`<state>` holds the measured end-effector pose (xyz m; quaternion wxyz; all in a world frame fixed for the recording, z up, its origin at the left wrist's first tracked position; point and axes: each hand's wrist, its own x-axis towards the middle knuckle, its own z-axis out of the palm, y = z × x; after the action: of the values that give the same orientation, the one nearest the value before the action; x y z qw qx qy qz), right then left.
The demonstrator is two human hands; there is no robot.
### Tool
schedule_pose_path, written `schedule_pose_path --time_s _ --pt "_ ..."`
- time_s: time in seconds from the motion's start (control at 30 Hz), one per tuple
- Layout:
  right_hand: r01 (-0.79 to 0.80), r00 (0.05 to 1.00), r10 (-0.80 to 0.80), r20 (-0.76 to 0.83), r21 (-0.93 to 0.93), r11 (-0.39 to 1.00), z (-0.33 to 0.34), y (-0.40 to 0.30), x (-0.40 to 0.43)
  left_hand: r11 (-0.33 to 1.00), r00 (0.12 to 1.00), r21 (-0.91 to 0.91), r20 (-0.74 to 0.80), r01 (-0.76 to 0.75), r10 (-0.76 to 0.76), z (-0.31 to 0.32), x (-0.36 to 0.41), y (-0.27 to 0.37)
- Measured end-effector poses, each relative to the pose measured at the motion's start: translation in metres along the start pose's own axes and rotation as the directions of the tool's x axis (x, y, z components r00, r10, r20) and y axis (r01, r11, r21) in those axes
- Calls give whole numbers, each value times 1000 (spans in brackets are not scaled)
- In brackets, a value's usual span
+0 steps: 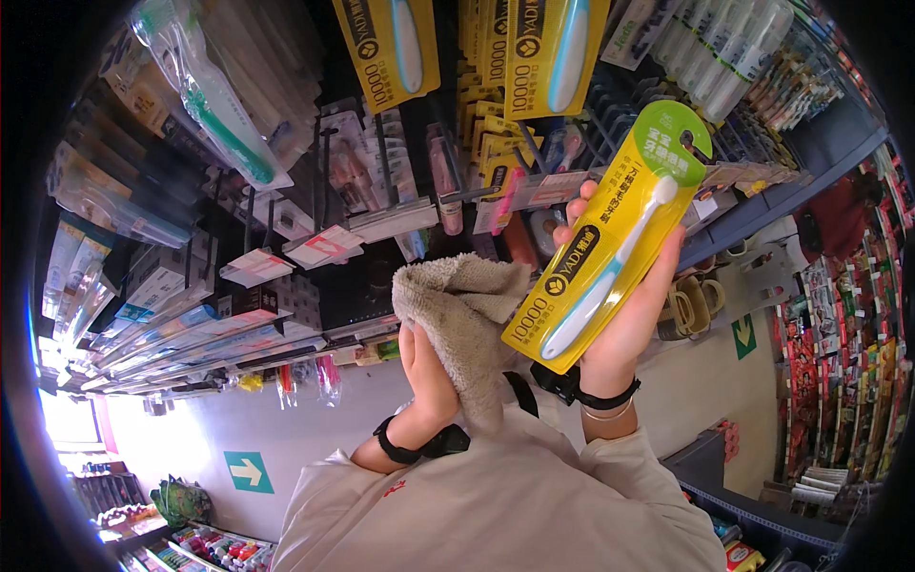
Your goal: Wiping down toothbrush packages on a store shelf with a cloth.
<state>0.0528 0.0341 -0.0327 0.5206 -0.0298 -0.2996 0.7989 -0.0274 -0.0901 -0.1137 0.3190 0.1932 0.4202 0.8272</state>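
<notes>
My right hand (629, 307) holds a toothbrush in a yellow and green blister pack (607, 243), tilted, its round brush head towards the upper right. The pack covers most of the palm, and fingertips show past its left edge. My left hand (427, 368) has a beige terry cloth (465, 307) draped over its fingers, which are mostly hidden under it. The cloth hangs down beside the wrist, apart from the pack. Above both hands, similar yellow toothbrush packs (550, 64) hang on display hooks.
Hooks with price tag holders (325, 245) jut out just beyond my hands. A green toothbrush in clear packaging (221, 121) hangs at the upper left. Boxed goods (154, 282) line the shelf at left. Cups with handles (690, 304) sit at right, and packed shelves (843, 357) stand farther right.
</notes>
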Motion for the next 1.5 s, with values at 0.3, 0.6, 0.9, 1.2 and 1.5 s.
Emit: schedule_pose_path --time_s 0.3,0.6,0.9,1.2,1.5 --pt "-66 997 66 -30 17 998 -1 -3 0 988 991 123 -82 -98 109 1 4 19" --pt "133 989 -137 -55 -76 988 1 1 -2 252 528 465 730 -849 434 45 -1 8" --pt "236 969 -244 -43 -142 961 0 -1 -5 76 421 440 774 -895 473 30 6 -2" --pt "227 962 -258 -90 -260 938 -6 -8 -6 264 561 507 627 -821 540 19 16 3" --pt "119 992 -97 83 -321 940 -12 10 -33 450 575 360 468 -817 671 72 31 49"
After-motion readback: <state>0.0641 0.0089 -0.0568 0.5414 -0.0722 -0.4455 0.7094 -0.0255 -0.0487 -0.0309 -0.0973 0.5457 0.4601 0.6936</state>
